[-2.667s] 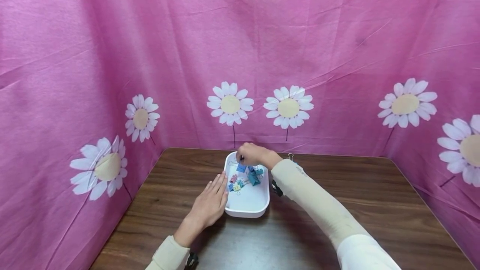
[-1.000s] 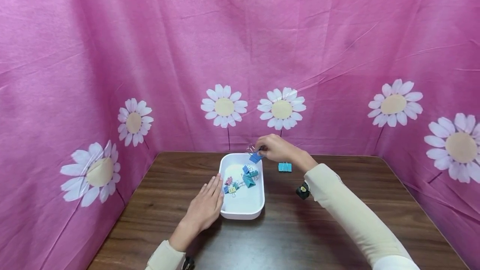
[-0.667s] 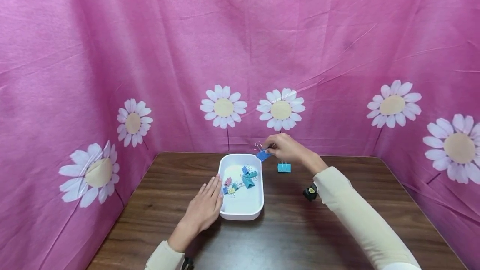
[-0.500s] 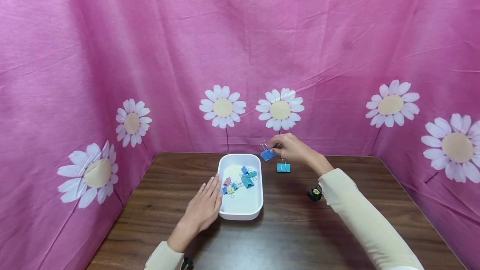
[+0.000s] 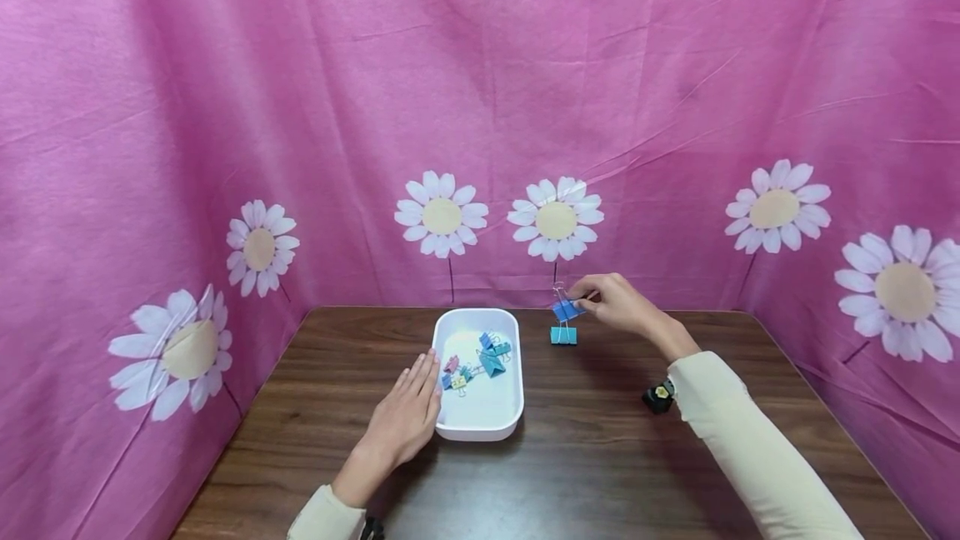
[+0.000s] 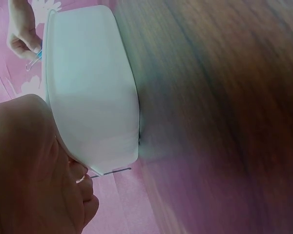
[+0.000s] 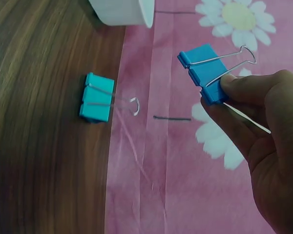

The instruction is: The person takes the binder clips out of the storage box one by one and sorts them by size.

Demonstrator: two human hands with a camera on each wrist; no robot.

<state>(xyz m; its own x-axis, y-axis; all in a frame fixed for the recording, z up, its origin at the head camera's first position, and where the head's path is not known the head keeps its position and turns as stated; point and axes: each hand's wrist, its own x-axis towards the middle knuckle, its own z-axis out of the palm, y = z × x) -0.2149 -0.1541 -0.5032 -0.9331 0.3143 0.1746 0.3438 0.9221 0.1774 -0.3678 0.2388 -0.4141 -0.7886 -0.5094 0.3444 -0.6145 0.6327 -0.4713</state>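
Observation:
My right hand (image 5: 611, 300) pinches a blue binder clip (image 5: 564, 310) (image 7: 203, 71) in the air, just above a teal binder clip (image 5: 563, 335) (image 7: 96, 97) that stands on the wooden table (image 5: 600, 457) near its back edge. The thumb and fingers (image 7: 244, 97) hold the blue clip by one end. My left hand (image 5: 405, 419) lies flat, its straight fingers touching the left wall of a white tray (image 5: 480, 427) (image 6: 88, 97). Several small coloured binder clips (image 5: 480, 357) lie in the tray's far half.
Pink cloth with white daisies (image 5: 555, 219) hangs close behind the table and along both sides. A black wrist camera (image 5: 658, 397) sits under my right forearm. Bare wood lies in front of and to the right of the tray.
My right hand has lifted the blue clip out of the tray and carried it right, to a spot over the teal clip on the table. The left hand has stayed at the tray.

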